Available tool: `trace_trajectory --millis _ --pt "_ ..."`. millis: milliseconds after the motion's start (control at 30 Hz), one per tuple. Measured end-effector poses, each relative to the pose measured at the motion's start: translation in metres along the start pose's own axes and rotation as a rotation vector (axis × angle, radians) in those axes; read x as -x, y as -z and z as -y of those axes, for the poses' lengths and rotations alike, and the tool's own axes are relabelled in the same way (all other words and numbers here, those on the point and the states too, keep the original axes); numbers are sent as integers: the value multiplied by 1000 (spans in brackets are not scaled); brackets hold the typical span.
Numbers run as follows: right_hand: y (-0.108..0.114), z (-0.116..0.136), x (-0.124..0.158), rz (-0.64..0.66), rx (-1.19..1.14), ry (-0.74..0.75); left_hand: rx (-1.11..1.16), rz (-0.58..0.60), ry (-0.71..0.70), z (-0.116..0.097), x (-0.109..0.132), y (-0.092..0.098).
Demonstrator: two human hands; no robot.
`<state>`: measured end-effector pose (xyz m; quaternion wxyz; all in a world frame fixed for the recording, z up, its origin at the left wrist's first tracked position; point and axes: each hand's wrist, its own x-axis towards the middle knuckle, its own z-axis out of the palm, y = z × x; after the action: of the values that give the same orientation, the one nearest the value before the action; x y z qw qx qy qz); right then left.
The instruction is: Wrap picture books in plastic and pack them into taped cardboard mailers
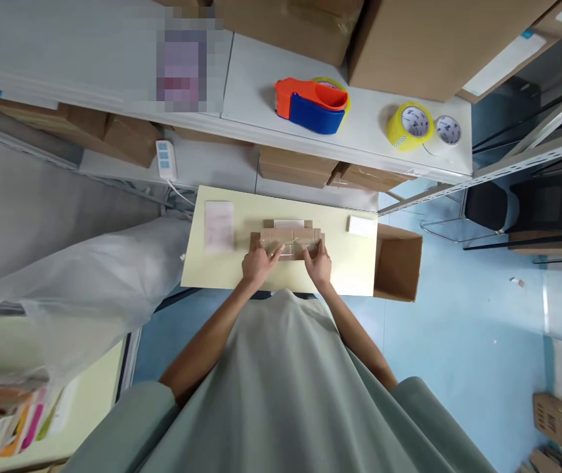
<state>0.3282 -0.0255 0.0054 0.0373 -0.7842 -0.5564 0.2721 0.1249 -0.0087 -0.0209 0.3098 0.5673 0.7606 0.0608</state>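
A small brown cardboard box (291, 234) with flaps out at its sides lies on the pale yellow table (350, 263). Shiny clear tape seems to run across its near part. My left hand (260, 264) grips the box at its left end, the thumb on the taped surface. At the right end, my right hand (319, 268) holds it the same way, thumb pointing inward. Several fingertips are hidden behind the cardboard. A white piece (289, 224) shows at the far edge of the box; its kind is unclear.
A printed sheet (219, 226) lies left, a small white box (360, 226) right. An open carton (398, 263) stands beside the table. The shelf above bears an orange-and-blue tape dispenser (311, 105) and tape rolls (410, 125). Wrapped plastic (113, 269) bulges at left.
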Motion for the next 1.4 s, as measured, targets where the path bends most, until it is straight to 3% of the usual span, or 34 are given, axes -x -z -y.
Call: trace_trajectory --millis 200,467,667,800,900,1000,1233,1400 --pt "-13 -6 -22 -58 -53 -64 -12 -59 59 -2 -12 -2" --pt "-8 -40 -35 -22 -568 -64 357 35 150 31 -27 10" --pt "2 -46 -26 -49 -756 -6 522 30 114 43 -24 16" --pt "22 -54 -11 -113 -845 72 665 12 56 48 -19 26" --pt "33 -62 -6 -76 -855 50 741 24 17 49 -19 28" --pt "28 -73 -7 -1 -865 29 780 60 -3 52 -20 19" --pt "-19 -100 -8 186 -661 -42 603 166 143 74 -8 -19" --pt "-21 -112 -27 185 -675 -47 580 119 134 81 -19 -20"
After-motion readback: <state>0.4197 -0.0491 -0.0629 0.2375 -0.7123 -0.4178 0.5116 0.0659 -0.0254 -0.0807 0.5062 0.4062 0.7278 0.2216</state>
